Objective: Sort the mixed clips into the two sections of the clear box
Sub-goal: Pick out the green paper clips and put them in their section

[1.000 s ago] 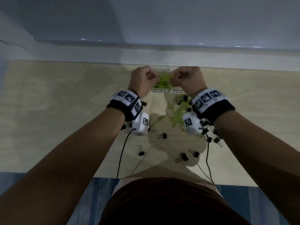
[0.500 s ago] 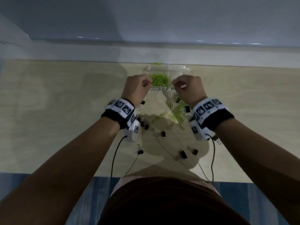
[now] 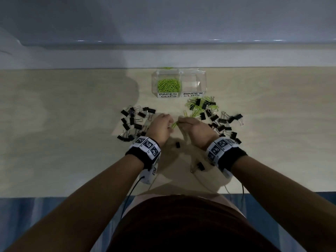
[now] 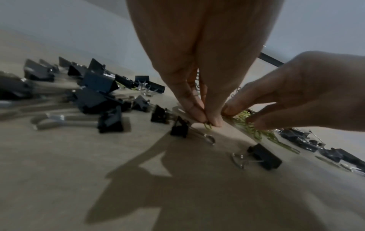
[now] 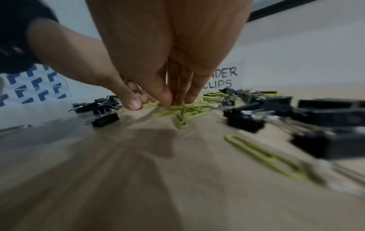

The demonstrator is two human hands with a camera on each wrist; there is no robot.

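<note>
While each grip pinches green paper clips (image 3: 174,124), black binder clips (image 3: 133,122) crowd both hands' flanks.

We cannot see the left hand (image 3: 160,128) fingertips from the head view; binder clips (image 5: 326,118) blur at the right wrist picture's edge, which cuts them off.
</note>
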